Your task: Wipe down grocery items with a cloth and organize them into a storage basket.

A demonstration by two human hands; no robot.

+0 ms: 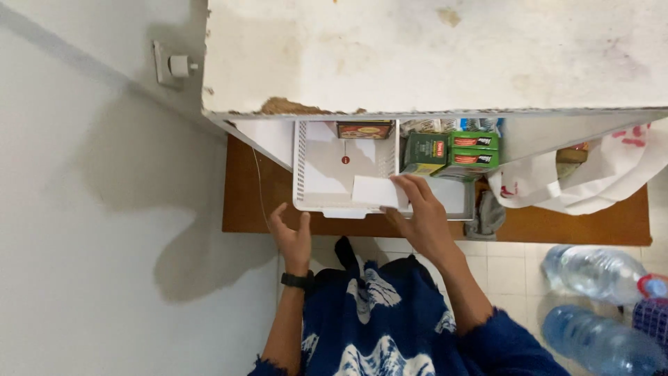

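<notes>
White card [374, 191] lies pinched under right hand [422, 217] fingers [410, 189]; left hand [293, 235] fingers spread, empty.

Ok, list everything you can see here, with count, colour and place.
White perforated plastic basket: one, on the brown wooden shelf.
White paper card: one, at the basket's front, under the right hand.
Green cardboard boxes: several, right of the basket.
Dark picture box: one, at the basket's back.
White plastic bag: one, far right on the shelf.
Clear water bottles: two, on the floor at right.
Left hand: open, beside the basket's front corner.
Right hand: on the card.
</notes>
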